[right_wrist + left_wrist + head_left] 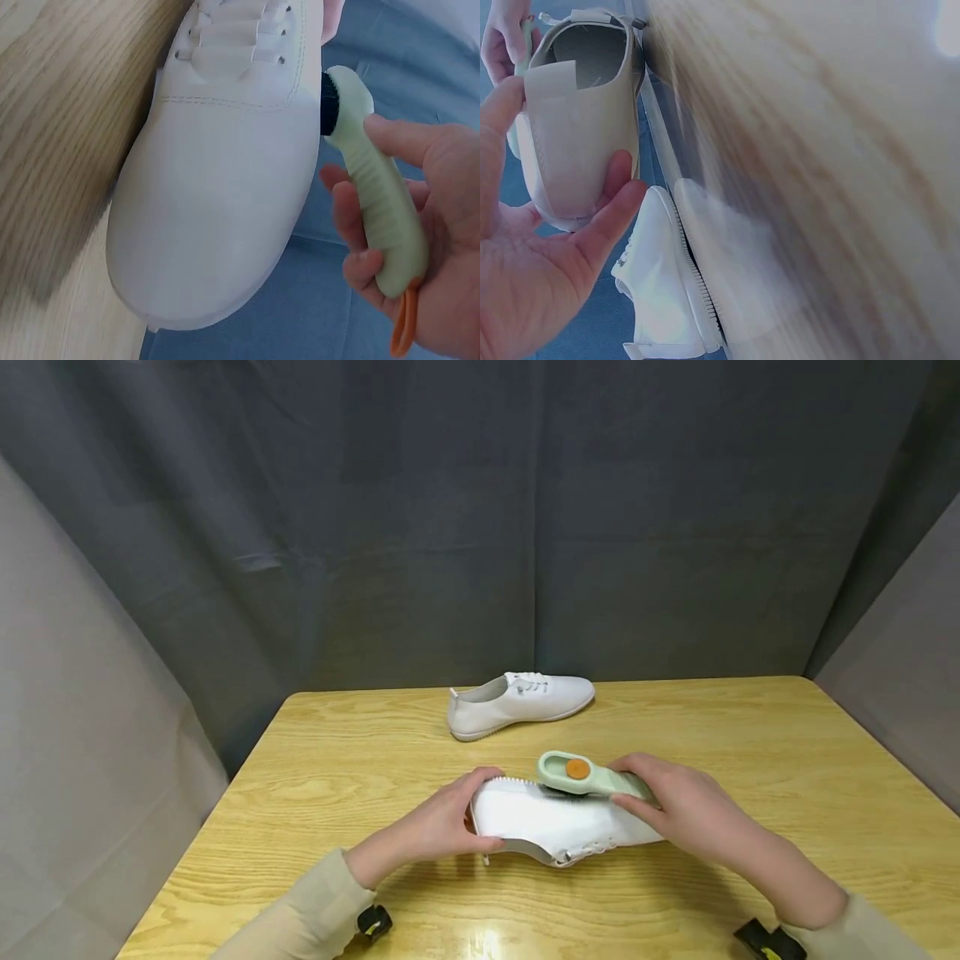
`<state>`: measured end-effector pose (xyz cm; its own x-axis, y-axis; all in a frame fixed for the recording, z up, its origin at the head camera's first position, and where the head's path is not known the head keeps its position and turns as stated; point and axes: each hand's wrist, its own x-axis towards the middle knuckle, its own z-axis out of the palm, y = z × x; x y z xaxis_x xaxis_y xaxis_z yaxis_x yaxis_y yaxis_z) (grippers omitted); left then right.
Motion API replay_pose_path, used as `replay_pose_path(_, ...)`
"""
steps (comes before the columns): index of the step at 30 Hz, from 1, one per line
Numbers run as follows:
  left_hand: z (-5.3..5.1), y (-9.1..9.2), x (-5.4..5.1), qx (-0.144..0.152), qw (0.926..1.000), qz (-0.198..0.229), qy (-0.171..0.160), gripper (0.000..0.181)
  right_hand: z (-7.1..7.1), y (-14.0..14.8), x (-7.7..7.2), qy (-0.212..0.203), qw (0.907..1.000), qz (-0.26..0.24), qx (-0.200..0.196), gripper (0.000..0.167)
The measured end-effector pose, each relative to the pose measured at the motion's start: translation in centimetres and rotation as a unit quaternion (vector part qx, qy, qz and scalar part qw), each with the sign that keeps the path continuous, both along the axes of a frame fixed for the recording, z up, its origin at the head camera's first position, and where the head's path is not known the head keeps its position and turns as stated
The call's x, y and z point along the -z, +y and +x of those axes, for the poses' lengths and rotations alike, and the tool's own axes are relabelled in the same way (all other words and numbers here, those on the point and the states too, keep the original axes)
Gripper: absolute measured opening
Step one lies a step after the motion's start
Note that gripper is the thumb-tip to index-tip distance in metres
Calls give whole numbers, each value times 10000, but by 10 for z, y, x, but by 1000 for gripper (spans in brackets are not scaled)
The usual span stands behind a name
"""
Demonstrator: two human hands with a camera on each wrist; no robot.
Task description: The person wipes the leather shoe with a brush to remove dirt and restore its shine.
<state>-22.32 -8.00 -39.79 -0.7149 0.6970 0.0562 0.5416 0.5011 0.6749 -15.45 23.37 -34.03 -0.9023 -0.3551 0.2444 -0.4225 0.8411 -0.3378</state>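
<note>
A white lace-up shoe [525, 814] lies on its side on the table, its opening toward the person. At the heel, my left hand [457, 818] grips it between thumb and fingers; the left wrist view shows the heel [577, 150] within that hand. My right hand [686, 802] holds a pale green brush [618, 782] with an orange button by its handle. Its dark bristles [328, 105] touch the side of the shoe in the right wrist view, beside the laces. An orange loop [405, 322] hangs from the handle's end.
Farther back on the wooden table [360, 735] stands a second white shoe [525, 706], upright with its toe to the right. A dark grey curtain [420, 527] hangs behind the table, with pale panels at both sides.
</note>
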Motion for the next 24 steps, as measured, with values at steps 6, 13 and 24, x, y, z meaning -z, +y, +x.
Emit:
replay_pose_path(6, -1, 1, -1, -30, 10000, 38, -83, 80, 6, 4, 2, 140, 9987, -277, -405, 28)
replay_pose_path(13, -4, 1, 1, -100, 9995, 165, -235, 77, 19, 4, 1, 698, 9876, -393, -1351, 33)
replay_pose_path(24, -4, 1, 1, -98, 9998, 3, -196, 79, 14, 11, 6, 318, 9969, -231, -686, 30)
